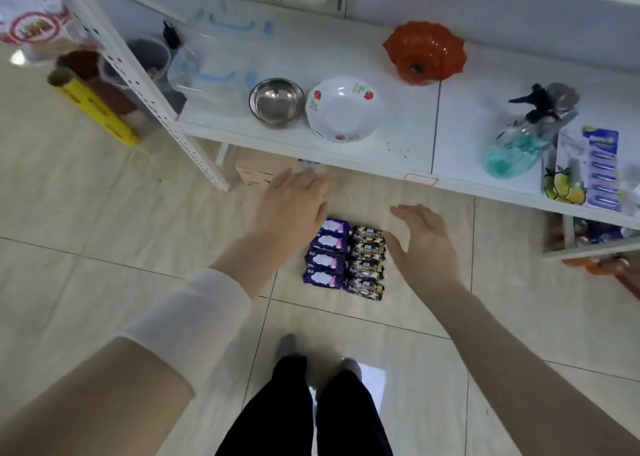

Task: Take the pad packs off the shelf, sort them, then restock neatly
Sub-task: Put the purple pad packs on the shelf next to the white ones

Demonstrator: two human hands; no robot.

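Both hands are spread and hold nothing. The left hand (pixel 294 206), fingers straight and blurred at the tips, reaches forward over the top of the packs. The right hand (pixel 427 244), fingers loosely apart and palm down, hangs just right of them.

Below the hands the pad packs lie on the tiled floor (pixel 104 230) in two tidy columns that touch side by side: four purple packs (pixel 327 258) on the left and four dark packs (pixel 367 263) on the right. They sit in front of the white shelf (pixel 398 116), not on it.

A white sleeve (pixel 194 313) covers the left forearm, and the right forearm is bare. The person's black trousers (pixel 311 414) show at the bottom edge, behind the packs.

On the shelf a steel bowl (pixel 276 102) stands just beside a white bowl (pixel 343 109) printed with red flowers. An orange bowl (pixel 426 52) lies upside down farther back. A spray bottle (pixel 526 133) lies on its side toward the right end, and clear tubs (pixel 214 71) with blue handles stand at the left end.
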